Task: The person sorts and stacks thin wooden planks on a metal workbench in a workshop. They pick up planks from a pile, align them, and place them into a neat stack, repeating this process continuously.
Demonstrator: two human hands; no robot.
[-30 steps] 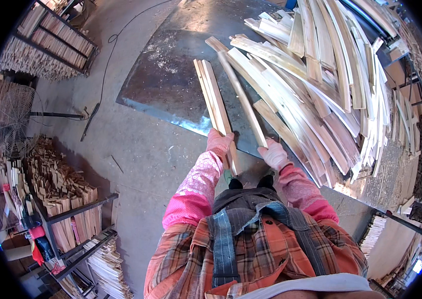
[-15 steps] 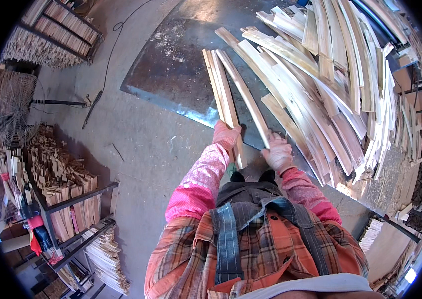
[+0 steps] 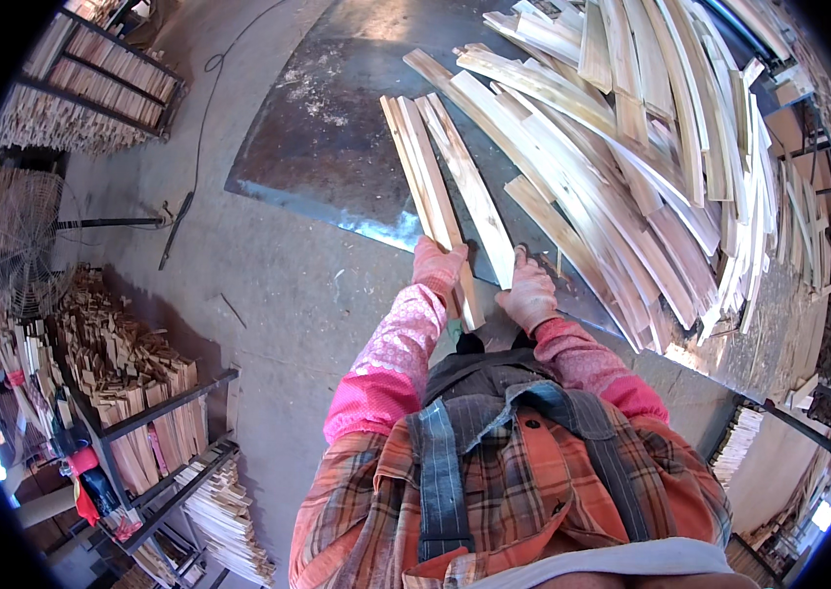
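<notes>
My left hand, in a pinkish glove, is closed round the lower part of a few long, narrow wooden strips held side by side. My right hand, also gloved, grips the near end of a single wooden strip, whose broad face shows. The single strip slants away to the far left, its far end close beside the bundle's. Between them a narrow wedge of dark surface shows. My right fingertips are partly hidden at the strip's end.
A dark metal sheet lies ahead, with a large loose pile of wooden strips on the right. Racks of stacked wood and a wire-caged fan stand left. A cable crosses the floor.
The single strip in my right hand has turned to show its broad face, and my right hand has come slightly left, nearer the bundle. My left hand keeps its hold. The whole view has shifted slightly.
</notes>
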